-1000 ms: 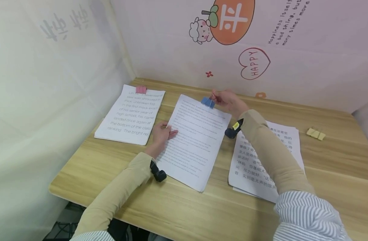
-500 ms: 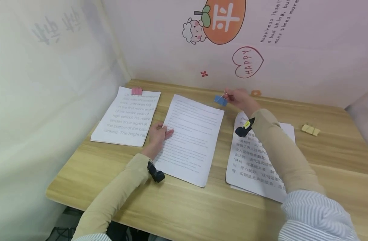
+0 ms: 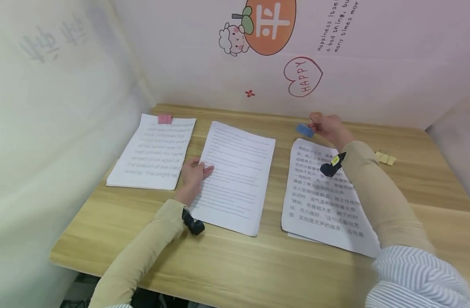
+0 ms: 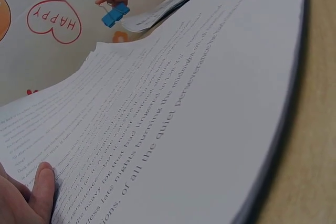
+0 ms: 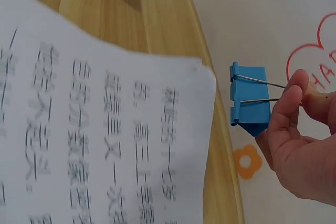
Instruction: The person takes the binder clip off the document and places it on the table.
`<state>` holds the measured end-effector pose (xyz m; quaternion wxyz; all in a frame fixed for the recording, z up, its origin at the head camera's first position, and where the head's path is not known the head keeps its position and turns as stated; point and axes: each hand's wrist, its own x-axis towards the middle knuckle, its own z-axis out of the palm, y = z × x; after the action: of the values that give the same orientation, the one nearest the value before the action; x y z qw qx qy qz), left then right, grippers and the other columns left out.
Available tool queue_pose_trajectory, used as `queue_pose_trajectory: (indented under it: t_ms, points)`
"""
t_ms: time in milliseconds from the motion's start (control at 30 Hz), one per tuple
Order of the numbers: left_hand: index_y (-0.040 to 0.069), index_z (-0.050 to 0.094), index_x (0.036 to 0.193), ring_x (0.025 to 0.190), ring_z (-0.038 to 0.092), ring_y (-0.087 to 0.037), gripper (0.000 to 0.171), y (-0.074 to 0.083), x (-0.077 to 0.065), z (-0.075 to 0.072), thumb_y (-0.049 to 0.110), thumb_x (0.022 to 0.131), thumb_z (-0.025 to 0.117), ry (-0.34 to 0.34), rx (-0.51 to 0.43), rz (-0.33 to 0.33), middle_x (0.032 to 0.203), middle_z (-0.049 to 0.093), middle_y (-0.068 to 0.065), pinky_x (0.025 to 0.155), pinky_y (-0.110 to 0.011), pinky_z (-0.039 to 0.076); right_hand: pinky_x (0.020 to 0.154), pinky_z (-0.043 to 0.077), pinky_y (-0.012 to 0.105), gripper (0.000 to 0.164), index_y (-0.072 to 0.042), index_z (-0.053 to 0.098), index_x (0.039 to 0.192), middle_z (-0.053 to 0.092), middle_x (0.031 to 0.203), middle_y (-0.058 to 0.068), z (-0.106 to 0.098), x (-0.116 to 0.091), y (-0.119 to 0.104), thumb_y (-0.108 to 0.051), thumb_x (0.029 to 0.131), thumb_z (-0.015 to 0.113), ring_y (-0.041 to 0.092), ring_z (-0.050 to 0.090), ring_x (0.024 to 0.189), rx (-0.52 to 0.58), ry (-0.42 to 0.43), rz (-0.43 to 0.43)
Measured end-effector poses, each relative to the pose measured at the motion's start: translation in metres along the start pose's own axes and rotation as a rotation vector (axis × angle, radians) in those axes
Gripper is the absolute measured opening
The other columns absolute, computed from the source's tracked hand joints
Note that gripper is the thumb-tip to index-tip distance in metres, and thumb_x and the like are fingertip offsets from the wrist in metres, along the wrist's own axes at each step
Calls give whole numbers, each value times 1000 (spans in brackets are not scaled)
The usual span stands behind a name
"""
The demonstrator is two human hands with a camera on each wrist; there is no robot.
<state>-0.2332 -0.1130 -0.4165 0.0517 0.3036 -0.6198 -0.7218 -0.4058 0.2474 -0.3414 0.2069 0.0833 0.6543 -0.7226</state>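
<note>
A blue binder clip hangs from my right hand, its wire handles pinched between thumb and fingers. That hand is near the table's back edge, just beyond the top of the right stack of paper, which has large Chinese print. In the middle lies a stack of paper with small English print and no clip on it. My left hand holds this stack by its left edge, the thumb on the top sheet; its other fingers are partly hidden.
At the left lies another stack of paper with a pink binder clip on its top edge. A yellow binder clip rests on the wooden table at the right, partly behind the right sleeve. A printed curtain borders the back.
The blue binder clip has come off the middle stack's top edge and moved right in my right hand, over past the Chinese stack's top. The left hand stays at the middle stack. The view shifts right.
</note>
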Motion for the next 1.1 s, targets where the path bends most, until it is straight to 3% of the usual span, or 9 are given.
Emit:
queue_pose_trajectory:
  t_ms: [133, 333, 533, 733, 967, 1100]
  points:
    - [-2, 48, 124, 72, 67, -12, 30, 2, -2, -1, 3, 95, 46, -6, 0, -4, 113, 56, -22, 76, -20, 60, 59, 52, 13, 11, -7, 57, 83, 62, 62, -2, -16, -1, 3, -14, 92, 57, 6, 59, 61, -21, 34, 19]
    - [-2, 46, 126, 78, 69, -15, 32, 1, -2, -3, 3, 95, 46, 6, 11, 5, 118, 55, -23, 75, -19, 60, 65, 52, 12, 13, -11, 56, 84, 62, 66, -5, -38, -3, 7, -17, 95, 52, 4, 57, 64, -107, 40, 32]
    - [-3, 48, 124, 67, 67, -9, 29, 0, -1, -1, 2, 95, 46, 7, -6, 4, 110, 56, -22, 73, -19, 60, 65, 51, 11, 30, -19, 60, 70, 62, 67, -8, -66, -1, 11, -17, 97, 47, 1, 56, 65, -186, 23, 13]
    - [-3, 48, 124, 64, 66, -7, 30, 0, -1, 0, 2, 94, 47, 8, 1, 6, 108, 57, -21, 73, -18, 60, 64, 52, 10, 16, -15, 58, 81, 63, 65, -12, -87, -2, 19, -20, 95, 52, -1, 57, 65, -262, 68, -27]
    - [-2, 49, 124, 71, 67, -10, 30, 0, -2, 1, 2, 94, 47, 1, 35, 12, 112, 57, -22, 74, -19, 60, 69, 53, 11, 18, -20, 61, 77, 63, 66, -14, -92, -2, 25, -21, 94, 54, 0, 59, 69, -319, 137, -3]
    - [-2, 50, 123, 71, 67, -10, 29, -1, -1, 0, 2, 94, 47, 7, 41, 19, 111, 57, -21, 74, -19, 60, 69, 53, 12, 20, -22, 61, 77, 65, 67, -14, -93, -1, 25, -22, 95, 52, -1, 60, 70, -331, 122, 18]
